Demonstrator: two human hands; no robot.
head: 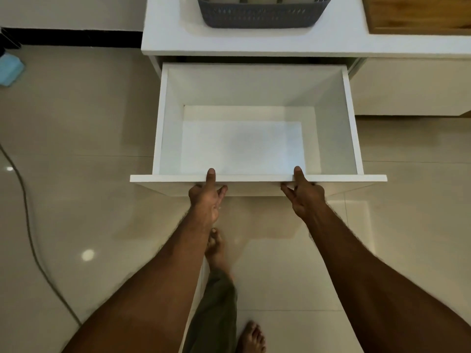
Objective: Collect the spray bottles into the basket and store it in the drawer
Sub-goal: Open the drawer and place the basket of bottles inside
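Head view: left hand (207,200) and right hand (304,197) gripping front panel of deep white laminate drawer (257,178), thumbs hooked over top edge, fingers curling beneath. Drawer standing pulled out, interior bare. Grey perforated plastic basket (260,17) sitting on white countertop (173,39) directly above, pale bottle shapes showing inside, tops cut off by frame. Collecting apparently done; lifting basket into drawer and closing remaining.
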